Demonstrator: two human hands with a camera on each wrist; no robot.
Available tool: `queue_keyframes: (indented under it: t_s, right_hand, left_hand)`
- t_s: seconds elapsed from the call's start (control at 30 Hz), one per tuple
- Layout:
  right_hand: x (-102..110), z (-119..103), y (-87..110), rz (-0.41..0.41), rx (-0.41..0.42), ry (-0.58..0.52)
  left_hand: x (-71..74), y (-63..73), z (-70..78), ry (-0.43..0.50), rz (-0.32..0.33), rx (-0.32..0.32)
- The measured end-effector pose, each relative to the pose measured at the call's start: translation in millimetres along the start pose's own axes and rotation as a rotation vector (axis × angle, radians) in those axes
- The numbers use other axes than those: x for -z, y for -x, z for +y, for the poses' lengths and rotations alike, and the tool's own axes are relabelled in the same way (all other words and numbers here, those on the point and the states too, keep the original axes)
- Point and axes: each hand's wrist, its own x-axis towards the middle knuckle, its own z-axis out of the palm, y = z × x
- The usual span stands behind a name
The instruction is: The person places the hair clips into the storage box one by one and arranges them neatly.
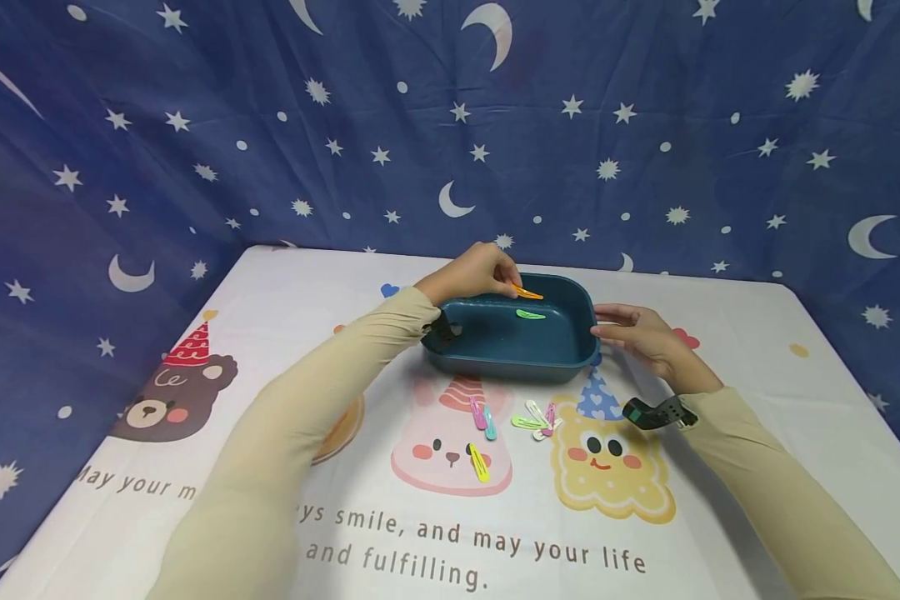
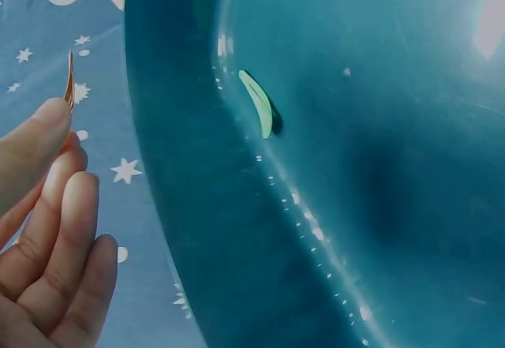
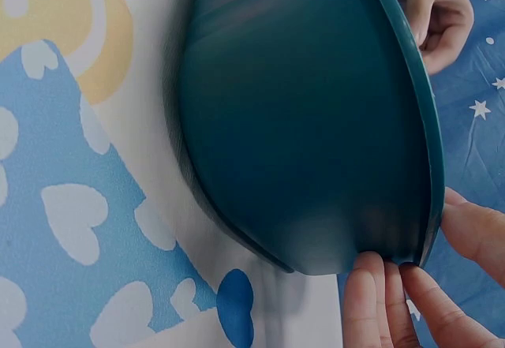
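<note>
My left hand [image 1: 487,268] pinches an orange snap hair clip [image 1: 528,293] between thumb and fingers, over the far side of a dark teal basin [image 1: 510,368]. In the left wrist view the orange clip [image 2: 70,84] stands edge-on above the thumb tip. A light green hair clip [image 1: 530,314] lies inside on the basin's floor, near the far wall. At the basin's right end, my right hand [image 1: 641,337] holds the rim, thumb [image 3: 473,230] on one side and fingers [image 3: 387,301] against the outer wall.
In front of the basin lie a purple clip [image 1: 477,412], a blue clip [image 1: 490,422], a yellow clip [image 1: 479,462] and a cluster of several clips [image 1: 546,432]. The white printed tablecloth [image 1: 757,350] reaches a blue star-patterned curtain [image 1: 390,108] behind.
</note>
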Motion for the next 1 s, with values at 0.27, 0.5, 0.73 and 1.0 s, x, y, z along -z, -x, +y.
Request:
queue_keyframes:
  t_s: [0.27, 0.5, 0.73, 1.0]
  right_hand:
    - [0, 0, 0.9, -0.002, 0.004, -0.009]
    - [0, 1, 0.9, -0.002, 0.012, 0.007]
    - [0, 2, 0.2, 0.003, 0.016, 0.009]
    - [2, 4, -2.3, -0.002, 0.025, 0.039]
  left_hand:
    - [-16.7, -15.3, -10.4, -0.04, -0.033, 0.014]
    - [-30.4, -24.0, -14.7, -0.058, -0.056, 0.037]
    - [-36.5, -30.8, -14.8, -0.057, -0.075, 0.041]
    - [-44.7, -38.9, -23.0, -0.078, -0.102, 0.014]
